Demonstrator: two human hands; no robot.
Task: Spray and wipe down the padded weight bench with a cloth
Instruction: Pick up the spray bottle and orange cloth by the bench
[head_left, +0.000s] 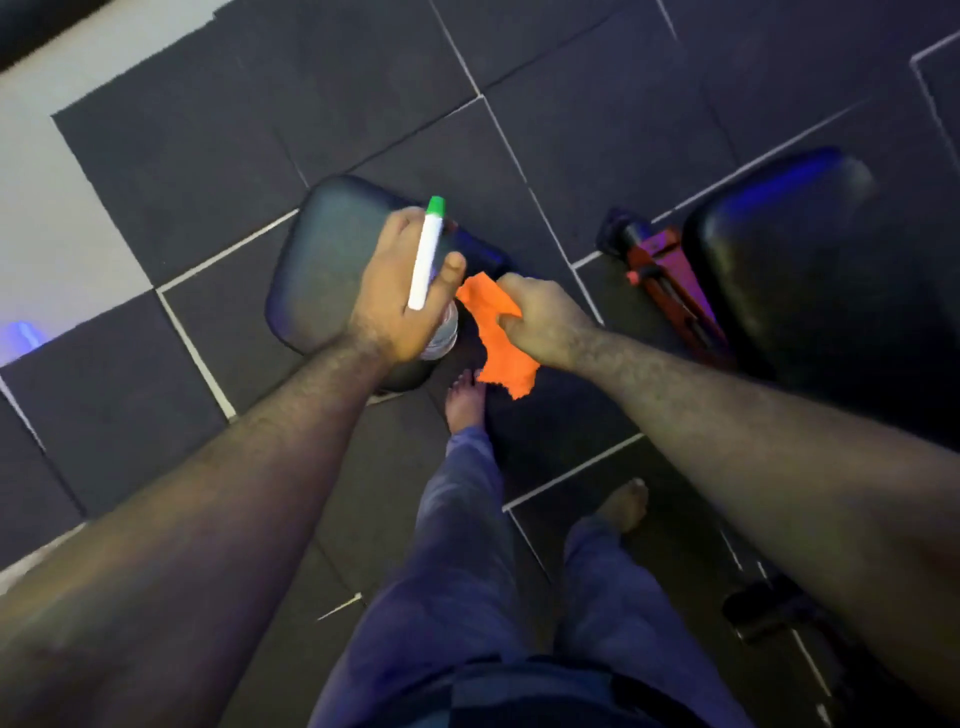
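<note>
A black padded bench seat (322, 265) lies below me at centre. Over its right part my left hand (395, 291) grips a spray bottle (428, 249) with a white head and green nozzle tip; the clear bottle body shows under the hand. Just to the right, my right hand (540, 322) pinches an orange cloth (498, 338) that hangs down past the seat's near right edge. A second, larger black pad (810, 270) of the bench sits at the right.
A red metal frame piece (660, 270) stands between the two pads. Dark rubber floor tiles (208, 156) with pale seams cover the ground. My bare feet (465, 400) and blue trouser legs are just below the seat. Pale floor lies at far left.
</note>
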